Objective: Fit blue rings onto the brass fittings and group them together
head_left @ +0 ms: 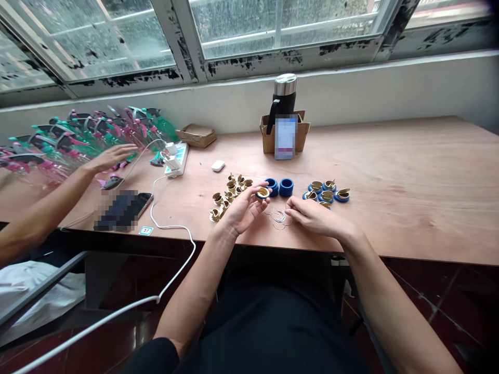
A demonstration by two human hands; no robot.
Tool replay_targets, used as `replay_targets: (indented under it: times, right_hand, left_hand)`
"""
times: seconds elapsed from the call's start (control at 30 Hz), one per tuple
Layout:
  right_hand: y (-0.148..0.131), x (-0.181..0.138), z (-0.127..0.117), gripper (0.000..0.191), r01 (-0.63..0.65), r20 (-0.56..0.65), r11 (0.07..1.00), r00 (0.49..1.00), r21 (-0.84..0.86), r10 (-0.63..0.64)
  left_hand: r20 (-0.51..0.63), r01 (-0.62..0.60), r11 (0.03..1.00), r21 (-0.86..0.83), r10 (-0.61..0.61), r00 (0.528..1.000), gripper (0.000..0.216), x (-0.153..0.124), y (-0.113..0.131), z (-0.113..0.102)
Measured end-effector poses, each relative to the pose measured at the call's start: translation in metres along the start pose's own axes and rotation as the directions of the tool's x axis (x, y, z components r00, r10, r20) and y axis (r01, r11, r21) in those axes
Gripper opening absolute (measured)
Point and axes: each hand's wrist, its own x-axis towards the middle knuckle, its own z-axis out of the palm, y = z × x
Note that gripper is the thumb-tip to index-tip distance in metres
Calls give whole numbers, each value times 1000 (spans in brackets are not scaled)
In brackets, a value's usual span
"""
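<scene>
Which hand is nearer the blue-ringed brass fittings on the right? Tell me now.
Right. The right hand lies just in front of the blue-ringed brass fittings; the left hand is farther off, on the other side of the stacked blue rings.

Black thermos (pixel 284 98) in a cardboard box (pixel 267 137)

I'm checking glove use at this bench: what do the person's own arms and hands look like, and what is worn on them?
The left hand and right hand are bare, with no gloves, rings or watch visible. Both forearms are uncovered. A black sleeve ends near the left elbow.
</scene>
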Motion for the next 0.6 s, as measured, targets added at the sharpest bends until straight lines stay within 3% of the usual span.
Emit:
replay_targets:
  times: [0.13,0.3,0.47,0.6]
  right_hand:
    - [-4,2,0,21,89,-155,970,986,226,-54]
    - [-15,7,7,30,228,-284,698,958,678,-38]
    - [-23,14,22,38,228,-269,470,963,853,20]
    - [-28,18,29,40,216,-254,390,966,895,46]
  left_hand:
    - [46,-51,994,99,46,998,24,-3,-3,2]
    - [98,-38,975,220,17,995,26,-9,-6,9]
    - [208,-38,945,326,-32,978,39,-13,-9,13]
    - [189,-44,919,392,-34,981,36,-13,-11,15]
